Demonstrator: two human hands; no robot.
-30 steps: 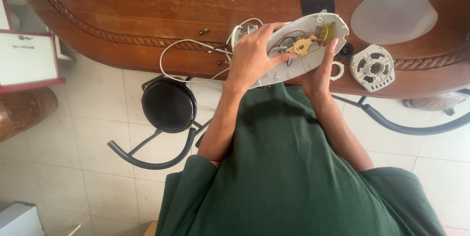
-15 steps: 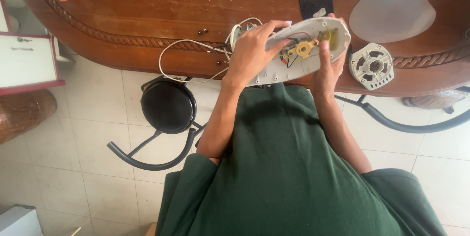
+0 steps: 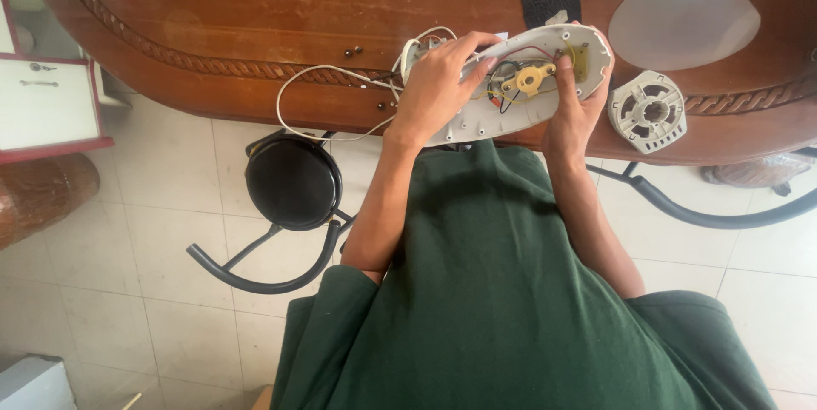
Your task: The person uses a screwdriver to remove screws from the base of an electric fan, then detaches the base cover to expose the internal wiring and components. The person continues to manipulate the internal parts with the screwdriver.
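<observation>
You've got the white fan housing [image 3: 519, 87] open side up, half on the wooden table [image 3: 255, 19] edge, half over your lap. Left hand [image 3: 438, 78] is clamped over the housing's left end, fingers curled round the rim; right hand [image 3: 572, 108] cups the right end from below w/ thumb pressed inside, just beside the yellow switch part [image 3: 529, 80]. Risks, as I judge them: the coloured wires [image 3: 498, 95] sit right betw. your two thumbs, so a hard push could snag or pull one off its terminal. The housing overhangs the table edge; loosen either grip and it tips toward the floor, dragging the white cord [image 3: 319, 104] that loops off the housing's left side. Two small dark screws [image 3: 352, 53] lie loose left of the housing, near the edge; a tug on that cord could sweep them off. The round grey vent cap [image 3: 648, 111] sits right of the housing, close to your right elbow line, so it's easily knocked. Fan blade [image 3: 681, 14] beyond the housing looks clear.
</observation>
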